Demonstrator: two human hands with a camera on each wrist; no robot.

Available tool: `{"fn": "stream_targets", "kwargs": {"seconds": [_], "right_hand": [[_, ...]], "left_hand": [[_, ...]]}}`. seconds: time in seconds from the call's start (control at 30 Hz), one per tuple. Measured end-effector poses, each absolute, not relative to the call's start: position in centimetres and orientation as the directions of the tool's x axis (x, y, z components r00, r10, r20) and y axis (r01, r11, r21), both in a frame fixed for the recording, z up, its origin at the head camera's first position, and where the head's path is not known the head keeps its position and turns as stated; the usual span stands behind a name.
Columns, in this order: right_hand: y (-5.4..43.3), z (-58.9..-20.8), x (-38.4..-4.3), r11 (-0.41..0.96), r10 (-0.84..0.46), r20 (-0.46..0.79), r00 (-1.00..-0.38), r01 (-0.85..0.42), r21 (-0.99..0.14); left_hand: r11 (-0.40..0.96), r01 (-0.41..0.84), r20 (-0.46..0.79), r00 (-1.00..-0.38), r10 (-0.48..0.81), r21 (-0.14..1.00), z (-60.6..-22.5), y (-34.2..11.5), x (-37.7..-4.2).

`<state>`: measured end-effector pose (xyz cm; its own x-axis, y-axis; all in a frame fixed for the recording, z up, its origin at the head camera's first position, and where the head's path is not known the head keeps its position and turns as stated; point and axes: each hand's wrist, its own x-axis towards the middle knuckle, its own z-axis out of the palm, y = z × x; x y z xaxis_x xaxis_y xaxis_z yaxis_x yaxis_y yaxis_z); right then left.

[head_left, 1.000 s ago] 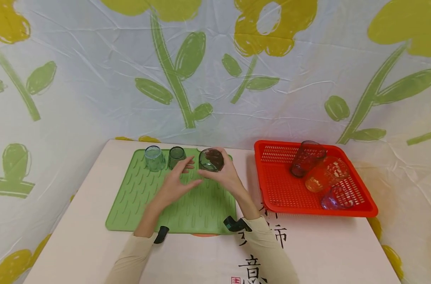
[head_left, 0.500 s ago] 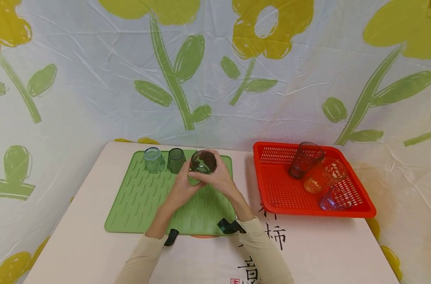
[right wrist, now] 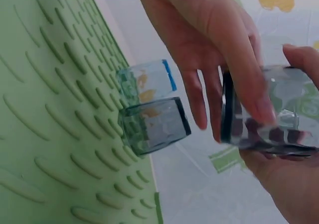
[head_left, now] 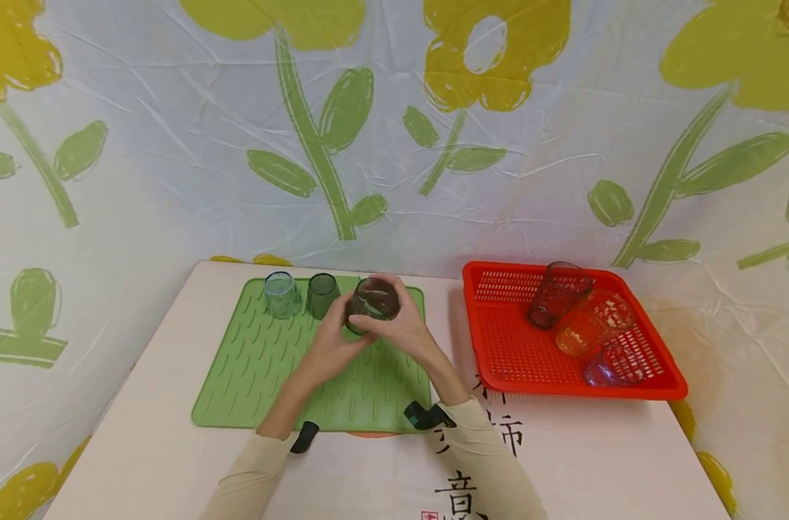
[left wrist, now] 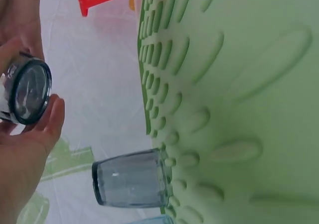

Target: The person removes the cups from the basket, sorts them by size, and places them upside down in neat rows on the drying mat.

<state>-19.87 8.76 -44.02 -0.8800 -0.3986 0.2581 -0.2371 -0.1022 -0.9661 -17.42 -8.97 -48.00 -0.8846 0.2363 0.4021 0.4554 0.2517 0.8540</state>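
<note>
Over the back right part of a green ridged drying mat (head_left: pixel 271 375), a dark grey-green drinking glass (head_left: pixel 376 297) is held between both hands, clear of the mat. My left hand (head_left: pixel 332 345) grips its left side. On the other side, my right hand (head_left: pixel 407 328) curls round it, the thumb across the front. The left wrist view shows one round end of the glass (left wrist: pixel 32 92) tilted towards that camera. Two more glasses stand on the mat to the left: a smoky grey one (head_left: pixel 322 295) and a clear bluish one (head_left: pixel 282 295). Part of the held glass is hidden by fingers.
A red plastic basket (head_left: pixel 508 386) stands to the right of the mat. Inside lie a dark reddish-looking glass (head_left: pixel 559 295), an amber-looking one (head_left: pixel 589 321) and a purple one (head_left: pixel 612 365). A flower-print cloth (head_left: pixel 193 180) hangs behind the pale table (head_left: pixel 154 375).
My left hand has come in from the left and taken hold of the glass that my right hand held alone. The glass has shifted slightly left and its angle has changed.
</note>
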Motion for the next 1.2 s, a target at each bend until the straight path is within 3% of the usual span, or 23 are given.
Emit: {"fn": "stream_targets", "kwargs": {"seconds": [0.37, 0.67, 0.9, 1.2], "right_hand": [[10.5, -43.5, -20.2, -0.043, -0.504, 0.241, -0.829, -0.255, -0.966], [11.5, -43.6, -20.4, 0.016, -0.598, 0.219, -0.771, -0.284, -0.959], [11.8, -43.3, -20.2, 0.133, -0.652, 0.111, -0.75, -0.258, -0.957], [10.8, -43.5, -20.0, 0.164, -0.693, 0.162, -0.703, -0.373, -0.913]], "left_hand": [[0.082, 0.302, 0.258, -0.904, 0.341, 0.95, -46.7, -11.3, -16.9], [0.125, 0.312, 0.246, -0.894, 0.375, 0.942, -45.2, -12.9, -16.9], [0.138, 0.282, 0.211, -0.898, 0.386, 0.949, -44.1, -13.3, -16.9], [0.232, 0.327, 0.222, -0.895, 0.387, 0.916, -43.1, -12.2, -16.9]]}}
